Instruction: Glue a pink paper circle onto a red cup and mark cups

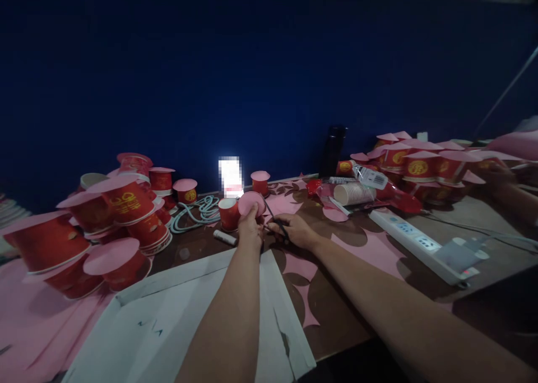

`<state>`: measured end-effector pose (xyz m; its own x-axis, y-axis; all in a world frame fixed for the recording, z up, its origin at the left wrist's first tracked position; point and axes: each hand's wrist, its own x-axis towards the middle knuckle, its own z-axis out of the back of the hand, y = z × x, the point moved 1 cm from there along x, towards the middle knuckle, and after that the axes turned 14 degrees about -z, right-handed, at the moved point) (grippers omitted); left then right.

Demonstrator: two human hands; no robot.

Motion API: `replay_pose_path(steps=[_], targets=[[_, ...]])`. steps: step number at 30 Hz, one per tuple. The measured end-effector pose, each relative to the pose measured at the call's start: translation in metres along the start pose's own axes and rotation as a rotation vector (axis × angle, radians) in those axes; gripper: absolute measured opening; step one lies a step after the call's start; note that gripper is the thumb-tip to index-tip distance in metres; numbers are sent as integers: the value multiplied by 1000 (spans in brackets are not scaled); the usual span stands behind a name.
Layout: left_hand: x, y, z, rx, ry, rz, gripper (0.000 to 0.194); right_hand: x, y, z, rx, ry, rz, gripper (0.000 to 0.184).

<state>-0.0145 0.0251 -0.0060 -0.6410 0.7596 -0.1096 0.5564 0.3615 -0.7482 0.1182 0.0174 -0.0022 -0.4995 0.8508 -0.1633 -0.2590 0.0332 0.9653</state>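
Near the middle of the table, my left hand [251, 226] pinches a round pink paper disc [247, 201], thumb on its face. Just to the right, my right hand [294, 230] is closed around a pair of dark scissors [281, 229], whose blade points up by the disc's right edge. A red paper cup [228, 213] stands open side up, left of the disc. Behind it is another red cup topped with a pink disc [260, 176]. A small white tube [225, 237] lies in front of the open cup. My left fingers are partly hidden.
Stacked red cups with pink discs [126, 201] crowd the left, and more [420, 164] the right. A power strip [420, 243], sleeved paper cups [354, 194], a dark bottle [333, 150], a coiled cable [197, 212], a lit phone screen [231, 175] and pink scraps [374, 251] surround me. Another person's hand [496, 175] is far right.
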Motion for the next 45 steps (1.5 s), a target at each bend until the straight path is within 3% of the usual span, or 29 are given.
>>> replay_pose_path(steps=[18, 32, 45], targets=[[-2, 2, 0, 49, 62, -45, 44, -6, 8, 3, 42, -14, -1, 40], [-3, -2, -2, -14, 9, -19, 31, -9, 10, 2, 38, -17, -7, 42], [-5, -5, -3, 6, -28, -57, 36, -8, 10, 3, 30, -17, -21, 43]])
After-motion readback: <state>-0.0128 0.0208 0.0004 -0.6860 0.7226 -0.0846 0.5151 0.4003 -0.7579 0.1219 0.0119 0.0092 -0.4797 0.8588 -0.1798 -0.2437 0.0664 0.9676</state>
